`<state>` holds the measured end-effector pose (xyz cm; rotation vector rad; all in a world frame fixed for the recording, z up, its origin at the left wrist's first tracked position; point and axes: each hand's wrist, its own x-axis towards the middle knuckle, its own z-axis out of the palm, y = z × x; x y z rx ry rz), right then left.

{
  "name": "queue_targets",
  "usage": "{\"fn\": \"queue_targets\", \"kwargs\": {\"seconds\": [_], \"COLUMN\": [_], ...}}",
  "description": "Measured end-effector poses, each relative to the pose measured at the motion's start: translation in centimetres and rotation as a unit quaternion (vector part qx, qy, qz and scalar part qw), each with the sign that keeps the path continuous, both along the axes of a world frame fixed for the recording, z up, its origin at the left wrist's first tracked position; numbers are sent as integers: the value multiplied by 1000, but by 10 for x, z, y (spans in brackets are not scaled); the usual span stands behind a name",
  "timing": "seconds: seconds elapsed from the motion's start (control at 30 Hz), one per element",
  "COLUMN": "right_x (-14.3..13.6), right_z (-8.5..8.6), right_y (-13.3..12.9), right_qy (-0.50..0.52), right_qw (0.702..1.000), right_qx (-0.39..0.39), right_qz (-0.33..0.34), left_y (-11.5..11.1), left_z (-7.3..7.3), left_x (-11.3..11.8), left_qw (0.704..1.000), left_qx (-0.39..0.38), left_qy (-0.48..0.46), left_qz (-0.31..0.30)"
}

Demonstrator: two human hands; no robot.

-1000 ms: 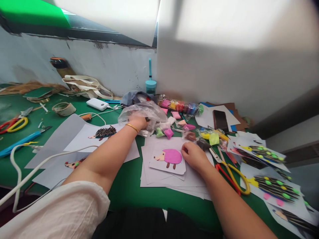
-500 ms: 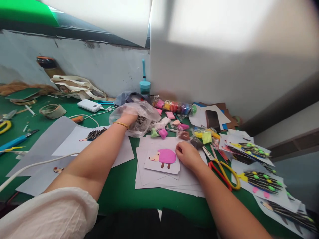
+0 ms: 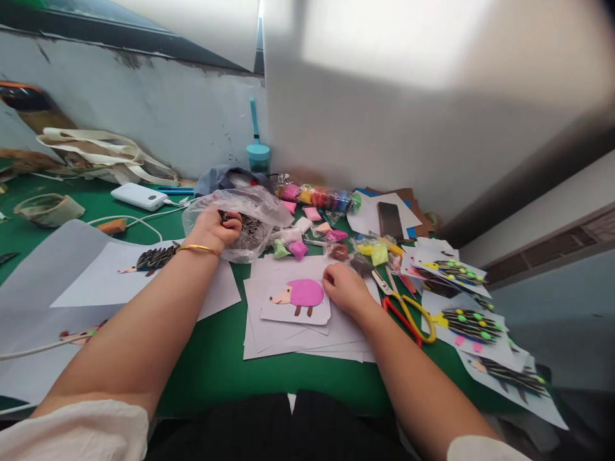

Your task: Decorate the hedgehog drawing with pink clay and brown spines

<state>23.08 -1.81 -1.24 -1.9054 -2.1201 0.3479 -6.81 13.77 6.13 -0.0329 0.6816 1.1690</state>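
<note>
My left hand (image 3: 217, 228) is at the mouth of a clear plastic bag (image 3: 269, 208) of striped sunflower seeds (image 3: 252, 232), its curled fingers closed around some of them. A small white card (image 3: 271, 312) lies on top of loose white sheets, bearing a hedgehog with a pink clay body (image 3: 307, 292), peach face and brown legs. Against the card's right edge rests my right hand (image 3: 350, 289), with fingers curled in. Whatever those fingers may hold is hidden.
Small packets of coloured clay (image 3: 298, 250) lie behind the card. Yellow-handled scissors (image 3: 412, 317) and red-handled ones lie to the right, beside finished seed hedgehog cards (image 3: 473, 324). On the left are another seed hedgehog (image 3: 156, 257), a white power bank (image 3: 138, 196) and its cable.
My left hand has drawn back from deep inside the bag, and seeds now show at its fingers. My right hand stays by the card. The camera view has turned right.
</note>
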Motion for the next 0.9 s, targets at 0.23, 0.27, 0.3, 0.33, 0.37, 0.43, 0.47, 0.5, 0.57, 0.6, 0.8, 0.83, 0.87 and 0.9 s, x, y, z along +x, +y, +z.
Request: {"fn": "queue_targets", "kwargs": {"seconds": [0.23,0.27,0.3,0.33,0.37,0.43,0.47,0.5,0.57,0.6,0.8,0.83,0.87,0.9], "right_x": [0,0,1,1,1,3,4,5,5,3,-32,-39,-46,-51], "right_z": [-1,-2,-2,-3,-4,-7,-8,-8,-9,-8,9,12,16,19], "right_y": [-1,-1,-2,-2,-2,-1,-1,0,0,0,-11,-13,-15,-16], "right_qy": [11,13,16,19,21,25,26,32,66,94,282,292,296,294], "right_qw": [1000,1000,1000,1000,1000,1000,999,999,996,992,935,932,932,935], "right_qx": [6,6,7,7,8,9,11,18,56,85,176,168,157,148], "right_qz": [8,10,12,14,15,16,16,18,20,25,121,133,137,134], "left_y": [-71,-82,-93,-102,-109,-117,-118,-118,-117,-117,-130,-133,-136,-138], "left_z": [-5,-7,-10,-13,-17,-24,-28,-31,-36,-38,-46,-47,-48,-49], "left_x": [26,32,39,45,51,62,66,69,74,75,83,84,85,86], "left_qw": [999,999,998,993,986,974,970,967,963,962,956,956,956,954], "left_qx": [-6,-6,-9,-5,-6,-3,0,2,9,14,44,52,63,75], "left_qy": [-17,-20,-25,-42,-57,-69,-69,-65,-47,-35,44,65,87,111], "left_qz": [-29,-38,-59,-108,-155,-214,-231,-247,-265,-270,-287,-282,-275,-267]}}
